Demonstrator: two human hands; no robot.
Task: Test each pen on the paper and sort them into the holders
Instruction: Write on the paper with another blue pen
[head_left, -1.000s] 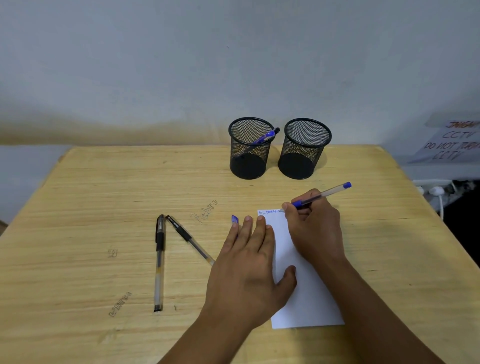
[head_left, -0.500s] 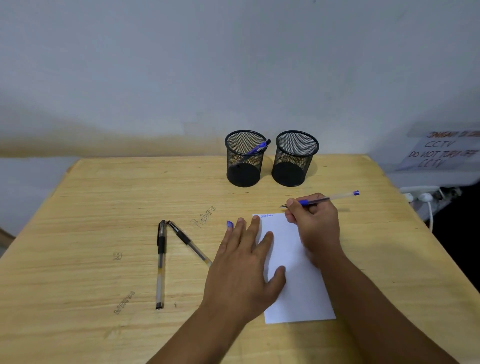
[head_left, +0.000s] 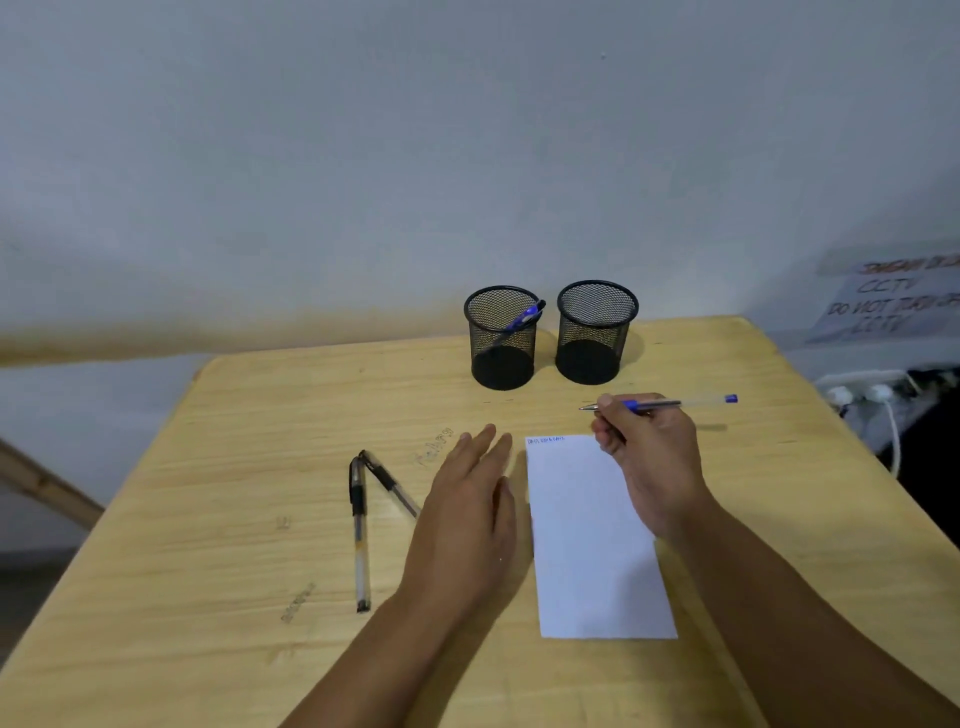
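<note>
My right hand (head_left: 647, 457) pinches a blue pen (head_left: 680, 402), held level above the table beyond the top right corner of the white paper (head_left: 592, 540). Blue scribbles mark the paper's top left corner. My left hand (head_left: 467, 514) lies flat with straight fingers on the wood just left of the paper. Two black pens (head_left: 359, 525) lie in a V to its left, the right one (head_left: 390, 483) partly hidden under my hand. At the back stand two black mesh holders: the left holder (head_left: 503, 338) contains a blue pen (head_left: 519, 319), and the right holder (head_left: 595, 332) shows nothing inside.
The wooden table (head_left: 234, 519) ends at a pale wall. A paper sign (head_left: 893, 304) and a white power strip with cables (head_left: 867, 389) sit off the table's right edge. A wooden bar (head_left: 41, 483) shows at the far left.
My right hand lifted the blue pen off the paper and moved it back towards the holders. My left hand slid left off the paper, covering the small blue cap.
</note>
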